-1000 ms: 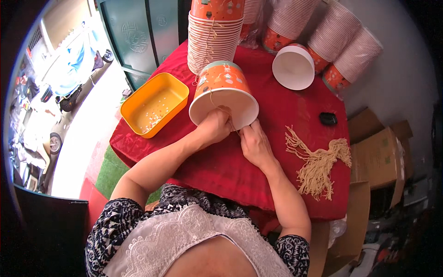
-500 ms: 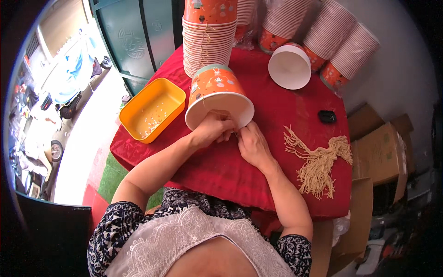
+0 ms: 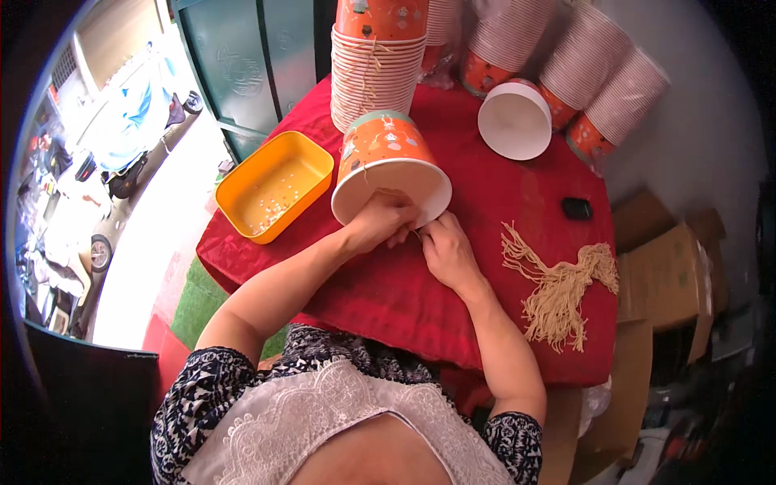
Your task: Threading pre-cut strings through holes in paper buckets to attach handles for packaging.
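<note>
An orange paper bucket (image 3: 391, 144) with a white rim lies tipped on the red-covered table, its mouth toward me. My left hand (image 3: 383, 218) reaches into the mouth, fingers closed in a pinch beside a tan string (image 3: 394, 192). Just outside the lower right rim, my right hand (image 3: 446, 249) pinches too, its fingertips close to the left ones. A thin strand seems to run between them; the fingers hide most of it. Another short bit of string pokes from the bucket's side. To the right lies a bundle of tan strings (image 3: 562, 295).
A tall stack of matching buckets (image 3: 376, 77) stands right behind. A yellow tray (image 3: 279, 182) with small pale bits is at left. Toward the back right are a loose bucket (image 3: 515, 121) and more wrapped stacks (image 3: 584, 61). A small black object (image 3: 576, 208) lies above the strings; cardboard boxes (image 3: 667, 271) stand beyond.
The whole view has shifted slightly, moving the table things a little to the right in the picture. Both hands stay pinched at the bucket's rim, with little other change.
</note>
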The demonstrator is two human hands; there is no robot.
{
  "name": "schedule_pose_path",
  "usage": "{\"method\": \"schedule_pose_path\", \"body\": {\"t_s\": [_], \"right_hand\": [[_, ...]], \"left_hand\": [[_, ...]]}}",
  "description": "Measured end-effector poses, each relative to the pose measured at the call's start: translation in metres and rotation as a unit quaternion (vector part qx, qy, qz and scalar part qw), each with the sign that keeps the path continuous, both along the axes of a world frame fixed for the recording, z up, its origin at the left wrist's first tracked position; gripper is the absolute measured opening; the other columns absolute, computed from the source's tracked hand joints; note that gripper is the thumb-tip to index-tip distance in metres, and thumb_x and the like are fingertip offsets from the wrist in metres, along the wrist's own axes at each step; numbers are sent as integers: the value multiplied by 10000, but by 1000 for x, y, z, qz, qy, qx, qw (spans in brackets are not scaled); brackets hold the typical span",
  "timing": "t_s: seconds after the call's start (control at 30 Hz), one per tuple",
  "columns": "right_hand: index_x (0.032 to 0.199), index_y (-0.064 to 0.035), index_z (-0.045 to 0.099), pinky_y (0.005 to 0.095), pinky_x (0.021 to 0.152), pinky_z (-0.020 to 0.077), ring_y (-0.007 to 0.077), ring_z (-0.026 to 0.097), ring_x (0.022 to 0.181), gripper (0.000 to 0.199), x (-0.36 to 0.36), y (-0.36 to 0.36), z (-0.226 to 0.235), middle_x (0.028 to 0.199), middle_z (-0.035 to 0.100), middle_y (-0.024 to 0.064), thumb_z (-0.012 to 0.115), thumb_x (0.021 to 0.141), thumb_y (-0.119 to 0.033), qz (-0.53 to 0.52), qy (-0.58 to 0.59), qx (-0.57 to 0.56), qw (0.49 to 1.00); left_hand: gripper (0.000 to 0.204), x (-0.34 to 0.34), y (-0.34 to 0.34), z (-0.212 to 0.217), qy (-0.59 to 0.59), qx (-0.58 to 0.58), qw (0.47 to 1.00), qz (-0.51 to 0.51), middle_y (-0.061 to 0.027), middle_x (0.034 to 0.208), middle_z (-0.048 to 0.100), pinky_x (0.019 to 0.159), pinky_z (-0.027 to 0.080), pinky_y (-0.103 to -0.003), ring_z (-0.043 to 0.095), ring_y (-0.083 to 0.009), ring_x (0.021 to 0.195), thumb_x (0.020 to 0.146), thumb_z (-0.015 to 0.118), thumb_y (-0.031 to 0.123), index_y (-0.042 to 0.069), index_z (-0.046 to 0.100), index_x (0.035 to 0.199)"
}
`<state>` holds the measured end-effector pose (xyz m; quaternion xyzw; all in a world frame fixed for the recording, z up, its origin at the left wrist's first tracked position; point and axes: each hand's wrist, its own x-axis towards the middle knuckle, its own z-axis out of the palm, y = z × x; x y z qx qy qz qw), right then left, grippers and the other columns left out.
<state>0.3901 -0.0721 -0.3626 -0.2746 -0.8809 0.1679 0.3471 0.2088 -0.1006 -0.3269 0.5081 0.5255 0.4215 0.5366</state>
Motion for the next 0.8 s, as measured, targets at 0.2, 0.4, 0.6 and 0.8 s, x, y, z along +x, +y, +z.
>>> {"method": "schedule_pose_path", "body": {"t_s": [0.2,0.4,0.6,0.8], "right_hand": [[860,73,609,490,823,451,418,551,917,178,-2,7,-12,957,597,244,559,884,-96,-108,62,-46,991],[819,42,622,452,798,463,390,571,895,200,-3,17,-7,946,625,209,559,905,-128,-110,88,-69,988],[794,3,657,456,827,455,358,552,919,113,1,0,-4,937,620,169,675,761,-103,-118,13,10,993],[856,1,620,482,830,431,361,528,928,114,-9,-3,-13,948,584,169,652,770,-67,-138,-30,4,990]], "left_hand": [[190,0,6,-11,-29,2,999,-19,-65,621,538,411,375,-268,493,-142,467,898,573,169,-1,582,813],[176,2,4,-4,-49,6,999,-1,-68,618,546,407,376,-267,488,-144,449,898,580,159,1,581,820],[189,0,5,-9,-46,11,999,5,-70,621,557,406,378,-266,499,-139,456,904,582,167,-2,597,822],[157,0,8,-14,-57,2,998,9,-67,595,560,389,409,-251,529,-137,441,859,611,124,8,582,757]]}}
